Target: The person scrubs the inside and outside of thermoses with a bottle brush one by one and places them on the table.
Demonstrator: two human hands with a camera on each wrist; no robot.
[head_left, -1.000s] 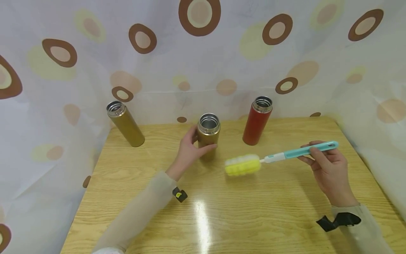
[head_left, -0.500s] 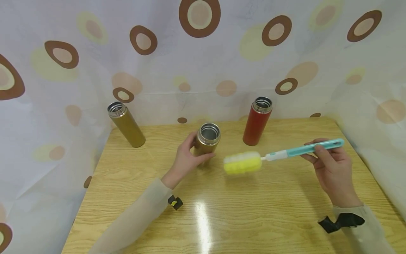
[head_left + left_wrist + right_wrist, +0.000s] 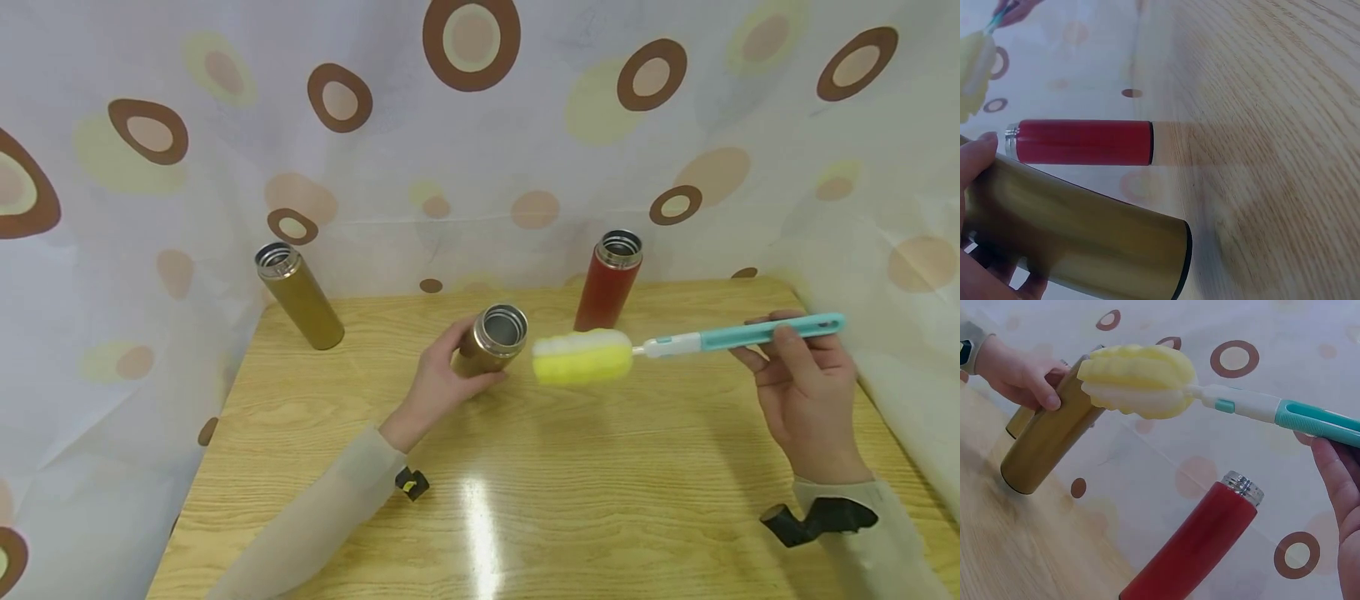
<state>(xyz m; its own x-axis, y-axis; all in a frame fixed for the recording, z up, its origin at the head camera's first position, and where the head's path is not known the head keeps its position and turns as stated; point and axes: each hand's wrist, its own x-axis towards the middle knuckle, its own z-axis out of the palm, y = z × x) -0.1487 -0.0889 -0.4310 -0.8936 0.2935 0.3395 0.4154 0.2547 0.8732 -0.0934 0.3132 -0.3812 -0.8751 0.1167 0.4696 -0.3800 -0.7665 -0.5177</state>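
My left hand [image 3: 438,379] grips a gold vacuum flask [image 3: 480,354] without a lid, its steel mouth tilted to the right toward the brush. In the left wrist view the flask [image 3: 1085,228] leans, with its dark base close over the table. Between thumb and fingers, my right hand [image 3: 810,400] holds a bottle brush [image 3: 738,335] by its turquoise handle. The brush lies nearly level in the air. Its yellow and white sponge head [image 3: 583,358] points left, just right of the flask's mouth. In the right wrist view the sponge head [image 3: 1138,381] overlaps the flask's upper end.
A red flask [image 3: 606,287] without a lid stands at the back, behind the brush. Another gold flask [image 3: 303,300], also open-topped, stands at the back left. A patterned curtain [image 3: 480,167] hangs behind the wooden table [image 3: 585,500] and along its sides.
The left hand has drawn the gold flask nearer and tilted its mouth rightward. The right hand has moved right and upward in view, bringing the brush up beside the flask's mouth.
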